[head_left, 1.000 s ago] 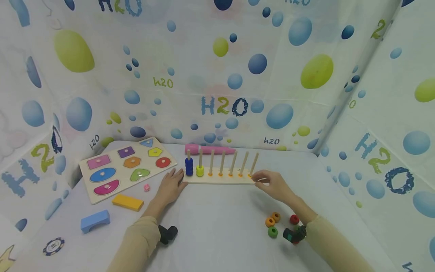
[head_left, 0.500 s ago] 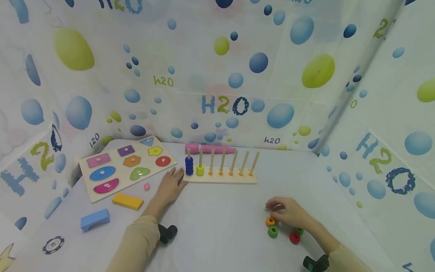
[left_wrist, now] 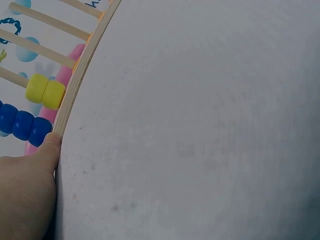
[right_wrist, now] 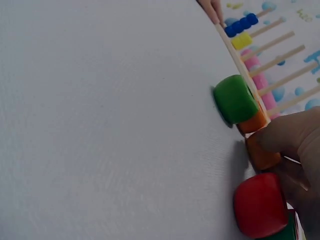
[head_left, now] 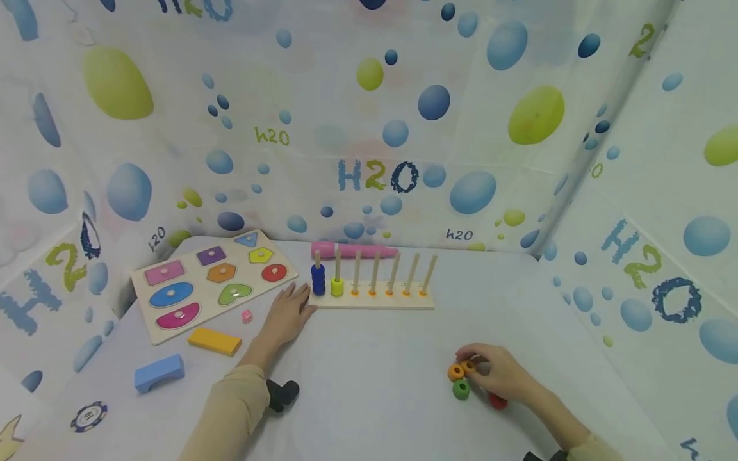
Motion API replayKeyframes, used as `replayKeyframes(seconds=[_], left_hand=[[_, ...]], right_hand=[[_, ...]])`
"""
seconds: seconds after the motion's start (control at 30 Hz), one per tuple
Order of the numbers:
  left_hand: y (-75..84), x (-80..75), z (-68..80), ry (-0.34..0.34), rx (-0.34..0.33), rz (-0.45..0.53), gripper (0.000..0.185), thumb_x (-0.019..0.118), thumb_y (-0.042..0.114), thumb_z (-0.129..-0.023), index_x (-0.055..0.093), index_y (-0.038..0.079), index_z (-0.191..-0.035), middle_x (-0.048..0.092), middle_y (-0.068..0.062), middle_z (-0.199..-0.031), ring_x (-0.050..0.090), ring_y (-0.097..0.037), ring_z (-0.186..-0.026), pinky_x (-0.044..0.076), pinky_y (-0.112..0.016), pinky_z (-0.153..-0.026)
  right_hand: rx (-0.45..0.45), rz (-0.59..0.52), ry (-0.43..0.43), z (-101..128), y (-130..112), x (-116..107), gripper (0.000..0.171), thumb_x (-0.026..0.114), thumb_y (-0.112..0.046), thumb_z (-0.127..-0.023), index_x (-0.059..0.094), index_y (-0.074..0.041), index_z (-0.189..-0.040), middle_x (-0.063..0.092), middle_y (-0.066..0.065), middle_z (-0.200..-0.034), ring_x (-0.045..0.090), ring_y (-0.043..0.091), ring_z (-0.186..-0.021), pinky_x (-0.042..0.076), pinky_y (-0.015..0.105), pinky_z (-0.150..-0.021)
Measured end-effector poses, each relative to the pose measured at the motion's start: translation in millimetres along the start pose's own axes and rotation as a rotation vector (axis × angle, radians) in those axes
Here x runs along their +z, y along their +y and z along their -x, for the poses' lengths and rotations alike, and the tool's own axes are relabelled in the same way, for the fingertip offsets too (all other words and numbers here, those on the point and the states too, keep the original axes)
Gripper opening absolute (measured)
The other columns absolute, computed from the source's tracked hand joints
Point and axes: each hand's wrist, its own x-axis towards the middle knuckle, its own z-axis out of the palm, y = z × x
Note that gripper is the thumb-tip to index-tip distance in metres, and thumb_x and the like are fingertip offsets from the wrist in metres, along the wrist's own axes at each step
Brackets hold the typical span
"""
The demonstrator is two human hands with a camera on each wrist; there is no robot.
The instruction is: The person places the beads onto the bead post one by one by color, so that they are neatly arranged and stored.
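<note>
My left hand [head_left: 288, 314] rests at the left end of a wooden peg board [head_left: 375, 301], its fingers fairly straight and the thumb [left_wrist: 50, 142] against the front corner. Several upright pegs stand on the board. Blue beads [head_left: 318, 280] are stacked on the leftmost peg and yellow beads [head_left: 337, 287] on the one beside it; the other pegs are bare. At the front right, my right hand [head_left: 501, 374] pinches an orange bead [right_wrist: 262, 154] between thumb and fingers. Close by lie another orange bead [head_left: 455, 372], a green bead [head_left: 460, 389] and a red bead [right_wrist: 260, 205].
A shape puzzle board [head_left: 202, 301] lies at the left, with a yellow block [head_left: 214, 342], a blue arched block [head_left: 159, 373], a small pink die [head_left: 246, 316] and a poker chip [head_left: 89, 417] near it. A pink cone-shaped object [head_left: 357, 250] lies behind the pegs.
My right hand has left the right end of the peg board, come down toward the loose beads and taken hold of an orange one. The left hand has stayed at the board's end.
</note>
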Motion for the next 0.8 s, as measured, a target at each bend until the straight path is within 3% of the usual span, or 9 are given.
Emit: replayKeyframes(seconds=[0.2, 0.4, 0.8], left_hand=[[-2.4, 2.1, 2.0, 0.002, 0.007, -0.005, 0.057, 0.050, 0.033, -0.098, 0.039, -0.002, -0.141, 0.036, -0.017, -0.147, 0.019, -0.039, -0.139, 0.012, -0.051, -0.115], [-1.6, 0.7, 2.6, 0.007, 0.010, -0.004, 0.057, 0.051, 0.033, -0.097, 0.039, -0.002, -0.141, 0.037, -0.017, -0.146, 0.020, -0.040, -0.138, 0.013, -0.052, -0.115], [-2.4, -0.9, -0.3, 0.000, 0.011, -0.012, 0.058, 0.051, 0.034, -0.097, 0.039, -0.002, -0.141, 0.037, -0.017, -0.146, 0.020, -0.040, -0.139, 0.012, -0.052, -0.115]], right_hand=[[0.071, 0.049, 0.048, -10.1, -0.8, -0.1, 0.032, 0.070, -0.003, -0.083, 0.061, -0.006, -0.113, 0.067, -0.004, -0.100, 0.063, 0.012, -0.091, 0.056, 0.025, -0.079], [0.090, 0.042, 0.182, -38.4, -5.5, -0.6, 0.036, 0.070, -0.004, -0.083, 0.060, -0.005, -0.118, 0.067, -0.005, -0.103, 0.063, 0.012, -0.094, 0.055, 0.024, -0.081], [-0.235, -0.004, 0.337, -146.2, -53.8, 4.9, 0.034, 0.071, 0.002, -0.081, 0.060, 0.002, -0.112, 0.068, 0.010, -0.100, 0.065, 0.019, -0.092, 0.057, 0.023, -0.076]])
